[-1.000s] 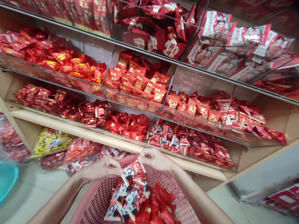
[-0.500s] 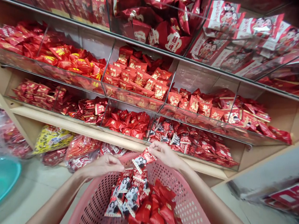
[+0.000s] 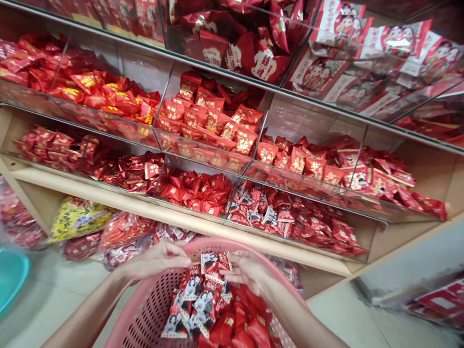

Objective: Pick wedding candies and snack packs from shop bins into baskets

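Over the pink perforated basket (image 3: 142, 313), my left hand (image 3: 162, 259) has its thumb and fingers pinched together at the edge of a small red candy packet (image 3: 194, 282) with a black-and-white couple printed on it. My right hand (image 3: 247, 271) grips the right end of another such packet (image 3: 213, 263) by thumb and forefinger; its other fingers are loosely spread. This packet lies level against the top of a group of matching packets (image 3: 204, 306). Below and to the right, plain glossy red packets (image 3: 244, 343) fill the basket's middle.
Shelves with clear front panels hold red packets (image 3: 212, 119) in compartments; printed couple packets (image 3: 254, 207) sit in the lowest row. Bagged goods, one yellow (image 3: 78, 219), lie beneath the bottom board (image 3: 110, 201). A turquoise basin (image 3: 5, 280) stands on the floor at left.
My right hand has come down and slightly left from the shelf edge, bringing its packet from tilted to level on the group. My left hand has stayed nearly in place.
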### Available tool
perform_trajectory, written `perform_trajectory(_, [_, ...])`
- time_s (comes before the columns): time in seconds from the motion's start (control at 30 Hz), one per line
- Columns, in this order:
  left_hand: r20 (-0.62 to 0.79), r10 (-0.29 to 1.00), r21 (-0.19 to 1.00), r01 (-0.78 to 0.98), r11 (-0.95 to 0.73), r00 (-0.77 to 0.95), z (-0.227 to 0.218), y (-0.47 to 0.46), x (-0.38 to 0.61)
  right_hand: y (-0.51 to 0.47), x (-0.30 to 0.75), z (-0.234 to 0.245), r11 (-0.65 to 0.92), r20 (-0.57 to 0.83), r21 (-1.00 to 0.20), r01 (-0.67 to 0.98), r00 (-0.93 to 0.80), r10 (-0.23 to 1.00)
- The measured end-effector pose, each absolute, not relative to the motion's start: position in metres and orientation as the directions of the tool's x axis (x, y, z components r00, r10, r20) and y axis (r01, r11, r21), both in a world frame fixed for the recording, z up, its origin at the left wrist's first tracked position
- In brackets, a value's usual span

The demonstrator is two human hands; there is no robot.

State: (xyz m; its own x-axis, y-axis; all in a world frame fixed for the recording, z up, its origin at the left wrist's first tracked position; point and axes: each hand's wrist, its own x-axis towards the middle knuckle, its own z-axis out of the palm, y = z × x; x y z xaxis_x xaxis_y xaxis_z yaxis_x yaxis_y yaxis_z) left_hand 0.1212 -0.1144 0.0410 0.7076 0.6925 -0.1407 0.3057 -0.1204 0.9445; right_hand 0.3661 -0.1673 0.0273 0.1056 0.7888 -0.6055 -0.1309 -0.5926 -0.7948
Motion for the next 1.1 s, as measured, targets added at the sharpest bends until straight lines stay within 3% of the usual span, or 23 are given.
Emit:
perform_trajectory(0.13, [-0.114, 0.688, 0.950, 0.281, -0.135, 0.717, 0.038, -0.114, 0.121, -0.171, 0.361, 0.024, -0.576, -0.588, -0.808, -0.122, 0.127, 0.798])
perform_trajectory(0.27, [-0.124, 0.688, 0.951, 0.283, -0.123, 0.715, 0.039, -0.114, 0.121, -0.168, 0.357, 0.013, -0.483, -0.464, -0.871, 0.087, 0.180, 0.868])
perform_trajectory(0.4, [-0.114, 0.685, 0.955, 0.269, -0.123, 0.719, 0.040, -0.115, 0.121, -0.162, 0.366, 0.000, -0.326, -0.257, -0.867, 0.376, 0.224, 0.940])
perform_trajectory(0.53, [-0.113, 0.682, 0.947, 0.287, -0.147, 0.723, 0.038, -0.114, 0.120, -0.157, 0.387, 0.017, -0.079, 0.047, -0.786, 0.613, 0.187, 0.981])
perform_trajectory(0.6, [-0.121, 0.686, 0.944, 0.298, -0.145, 0.717, 0.037, -0.113, 0.121, -0.151, 0.401, 0.041, 0.004, 0.182, -0.696, 0.718, 0.171, 0.968])
perform_trajectory(0.67, [-0.117, 0.691, 0.946, 0.291, -0.141, 0.713, 0.037, -0.113, 0.121, -0.141, 0.415, 0.069, -0.014, 0.266, -0.589, 0.808, 0.211, 0.941])
perform_trajectory(0.77, [-0.117, 0.682, 0.952, 0.277, -0.129, 0.722, 0.035, -0.112, 0.121, -0.120, 0.431, 0.104, -0.171, 0.356, -0.412, 0.895, 0.331, 0.874])
perform_trajectory(0.87, [-0.125, 0.673, 0.957, 0.267, -0.111, 0.729, 0.031, -0.110, 0.121, -0.100, 0.436, 0.118, -0.329, 0.335, -0.274, 0.904, 0.410, 0.848])
perform_trajectory(0.93, [-0.119, 0.673, 0.960, 0.258, -0.110, 0.730, 0.029, -0.109, 0.122, -0.089, 0.433, 0.118, -0.299, 0.333, -0.142, 0.944, 0.330, 0.883])
perform_trajectory(1.1, [-0.111, 0.684, 0.963, 0.248, -0.106, 0.721, 0.029, -0.109, 0.123, -0.071, 0.424, 0.116, -0.022, 0.346, 0.231, 0.973, -0.060, 0.936])
